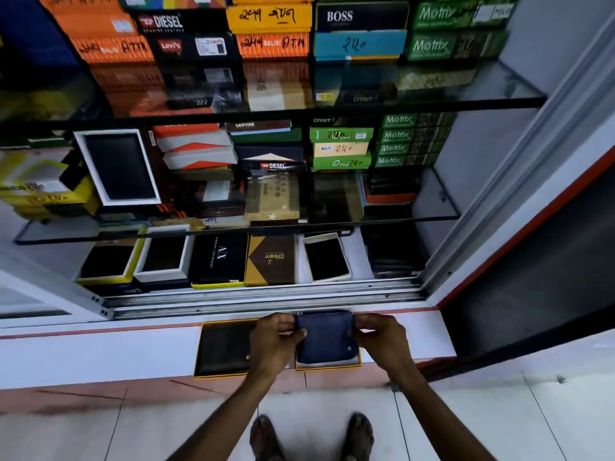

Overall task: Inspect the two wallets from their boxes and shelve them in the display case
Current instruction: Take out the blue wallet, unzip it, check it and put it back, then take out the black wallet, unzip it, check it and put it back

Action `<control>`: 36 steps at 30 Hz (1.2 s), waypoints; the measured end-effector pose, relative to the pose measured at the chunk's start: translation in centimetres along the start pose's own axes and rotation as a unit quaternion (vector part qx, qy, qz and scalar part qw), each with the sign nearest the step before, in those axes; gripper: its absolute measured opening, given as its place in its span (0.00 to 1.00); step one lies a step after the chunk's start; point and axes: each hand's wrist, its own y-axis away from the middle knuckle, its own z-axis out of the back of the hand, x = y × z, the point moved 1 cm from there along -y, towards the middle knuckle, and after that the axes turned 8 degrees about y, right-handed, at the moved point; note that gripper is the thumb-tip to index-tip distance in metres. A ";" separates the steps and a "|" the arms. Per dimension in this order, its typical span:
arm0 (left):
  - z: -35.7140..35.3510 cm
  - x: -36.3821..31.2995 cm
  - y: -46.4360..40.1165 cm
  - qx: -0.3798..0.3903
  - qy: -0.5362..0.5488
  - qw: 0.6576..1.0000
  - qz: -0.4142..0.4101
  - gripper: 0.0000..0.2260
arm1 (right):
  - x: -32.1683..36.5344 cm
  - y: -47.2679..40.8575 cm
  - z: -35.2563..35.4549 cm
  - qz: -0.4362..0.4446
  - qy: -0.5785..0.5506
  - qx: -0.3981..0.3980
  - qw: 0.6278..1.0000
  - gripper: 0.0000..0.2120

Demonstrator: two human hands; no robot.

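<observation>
As both hands, left [273,341] and right [382,337], pinch the wallet [324,337] over its box [327,366], inspection's on; next, I'd say, open it.

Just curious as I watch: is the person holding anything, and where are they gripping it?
Yes: a dark blue wallet, held by both hands, the left hand on its left edge and the right hand on its right edge, over a yellow-rimmed box.

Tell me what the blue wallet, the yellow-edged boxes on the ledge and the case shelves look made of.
Blue wallet: likely matte leather or an imitation; fine grain, no shine. Yellow-edged boxes: probably cardboard; thin, stiff walls. Case shelves: glass; transparent, reflecting the boxes above.
</observation>
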 end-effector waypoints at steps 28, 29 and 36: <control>13.1 7.7 1.1 -0.132 -0.066 0.987 0.070 0.15 | 12.0 0.5 -16.6 0.145 0.300 0.128 0.934 0.16; 13.2 7.9 1.1 -0.125 -0.058 0.988 0.076 0.14 | 12.2 0.5 -17.1 0.131 0.312 0.130 0.932 0.18; 13.9 8.3 0.6 -0.112 -0.029 0.989 0.087 0.10 | 11.7 -0.3 -18.4 0.043 0.242 0.179 0.953 0.29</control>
